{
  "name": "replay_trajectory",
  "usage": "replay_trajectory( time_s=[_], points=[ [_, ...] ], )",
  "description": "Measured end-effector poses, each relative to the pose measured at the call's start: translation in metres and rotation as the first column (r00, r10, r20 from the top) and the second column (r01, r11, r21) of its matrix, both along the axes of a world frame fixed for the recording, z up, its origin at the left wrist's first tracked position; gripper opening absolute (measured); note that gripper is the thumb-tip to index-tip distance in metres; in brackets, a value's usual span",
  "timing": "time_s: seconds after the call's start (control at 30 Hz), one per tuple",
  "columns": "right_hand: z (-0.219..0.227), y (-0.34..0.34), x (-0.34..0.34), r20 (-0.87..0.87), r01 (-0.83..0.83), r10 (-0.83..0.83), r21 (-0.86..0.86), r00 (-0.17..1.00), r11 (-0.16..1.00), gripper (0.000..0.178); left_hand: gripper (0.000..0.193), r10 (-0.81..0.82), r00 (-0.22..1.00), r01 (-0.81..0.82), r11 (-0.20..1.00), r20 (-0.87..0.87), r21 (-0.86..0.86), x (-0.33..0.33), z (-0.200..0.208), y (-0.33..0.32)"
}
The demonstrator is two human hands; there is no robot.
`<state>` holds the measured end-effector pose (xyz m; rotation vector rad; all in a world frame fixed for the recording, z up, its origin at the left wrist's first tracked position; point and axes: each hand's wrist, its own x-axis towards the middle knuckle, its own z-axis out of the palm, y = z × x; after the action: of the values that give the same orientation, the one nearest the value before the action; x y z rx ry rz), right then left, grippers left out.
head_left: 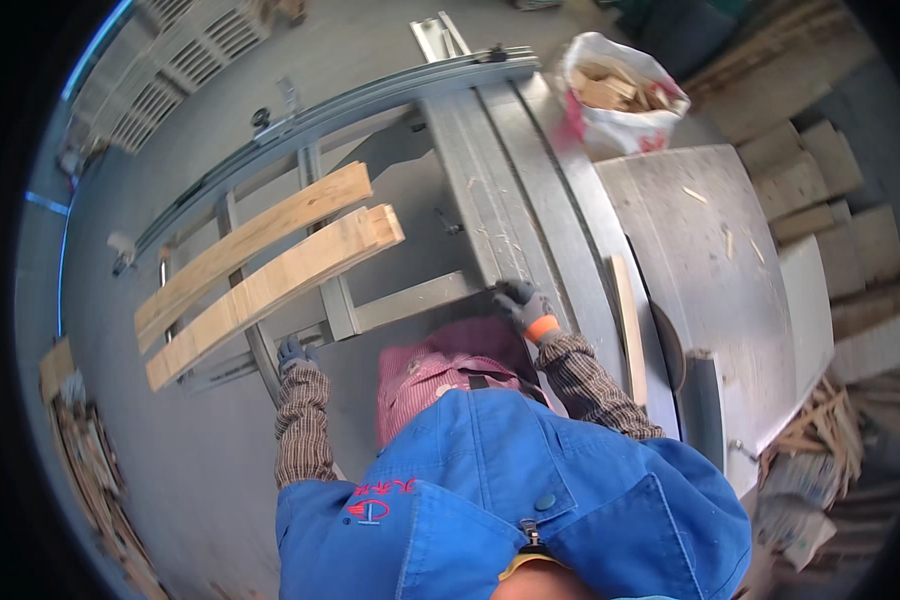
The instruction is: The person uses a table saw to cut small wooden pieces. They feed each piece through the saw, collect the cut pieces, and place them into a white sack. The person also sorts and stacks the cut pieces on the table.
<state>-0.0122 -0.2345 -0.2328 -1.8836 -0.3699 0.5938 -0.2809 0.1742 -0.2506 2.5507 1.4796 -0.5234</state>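
Note:
My left hand [295, 352], in a grey glove, is closed over a bar of the metal outrigger frame [340, 307]. My right hand [520, 302], in a grey glove with an orange cuff, curls its fingers over the near end of the sliding saw table [490, 190]. Two long wooden boards lie across the frame, apart from both hands: a farther board [260, 245] and a nearer board [270, 295], which looks like more than one piece stacked. To the right of my right hand, a narrow wood strip [627, 330] lies beside the dark round saw blade [668, 345].
A metal fence [705, 400] stands right of the blade on the saw's side table [710, 230], where wood slivers lie. Beyond it is a white sack [625, 110] of offcuts. Wood stacks [820, 180] line the right; more boards [90, 470] lie on the left floor.

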Motion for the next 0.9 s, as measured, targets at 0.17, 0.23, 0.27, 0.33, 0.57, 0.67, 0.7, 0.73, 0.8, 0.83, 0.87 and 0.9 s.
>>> replay_trajectory(
  time_s=[0.17,0.23,0.27,0.33,0.57,0.67,0.7,0.73,0.8,0.83,0.87,0.9],
  points=[
    [-0.018,-0.092,-0.078,0.167,0.108,-0.068,-0.242,0.984,0.964,0.032,0.051,-0.404,0.845,0.404,0.912,-0.351,-0.077,0.037,0.007,0.004],
    [-0.025,-0.127,-0.108,0.211,0.168,-0.11,-0.277,0.971,0.946,0.032,0.049,-0.475,0.805,0.488,0.871,-0.357,-0.059,0.035,0.008,-0.001],
    [-0.034,-0.141,-0.123,0.222,0.198,-0.138,-0.278,0.965,0.94,0.031,0.049,-0.493,0.799,0.512,0.858,-0.344,-0.039,0.034,0.008,-0.004],
    [-0.031,-0.149,-0.154,0.177,0.24,-0.198,-0.262,0.964,0.935,0.03,0.048,-0.387,0.841,0.42,0.907,-0.378,0.006,0.019,-0.013,0.006],
    [-0.024,-0.234,-0.286,0.213,0.413,-0.356,-0.377,0.91,0.829,0.028,0.047,-0.424,0.861,0.436,0.9,-0.282,-0.019,0.014,-0.028,0.019],
    [-0.041,-0.276,-0.338,0.374,0.574,-0.443,-0.417,0.815,0.705,0.026,0.047,-0.525,0.806,0.545,0.839,-0.273,-0.004,0.021,0.04,-0.046],
    [-0.043,-0.284,-0.35,0.339,0.626,-0.527,-0.392,0.779,0.674,0.025,0.047,-0.547,0.795,0.566,0.824,-0.263,-0.005,0.022,0.042,-0.047],
    [-0.044,-0.291,-0.367,0.312,0.635,-0.555,-0.436,0.771,0.638,0.025,0.048,-0.567,0.784,0.585,0.811,-0.254,-0.008,0.021,0.042,-0.047],
    [-0.028,-0.285,-0.363,0.262,0.598,-0.55,-0.503,0.793,0.623,0.025,0.048,-0.559,0.773,0.589,0.808,-0.298,0.013,0.006,-0.017,0.005],
    [-0.03,-0.289,-0.367,0.188,0.581,-0.578,-0.516,0.794,0.629,0.026,0.048,-0.596,0.694,0.663,0.748,-0.404,0.035,0.006,-0.057,0.026],
    [-0.028,-0.289,-0.376,0.228,0.596,-0.579,-0.542,0.783,0.592,0.025,0.046,-0.619,0.691,0.683,0.728,-0.373,0.057,0.01,-0.062,0.02],
    [-0.026,-0.288,-0.383,0.265,0.607,-0.572,-0.562,0.776,0.562,0.025,0.043,-0.634,0.694,0.695,0.714,-0.342,0.086,0.009,-0.061,0.016]
  ],
)
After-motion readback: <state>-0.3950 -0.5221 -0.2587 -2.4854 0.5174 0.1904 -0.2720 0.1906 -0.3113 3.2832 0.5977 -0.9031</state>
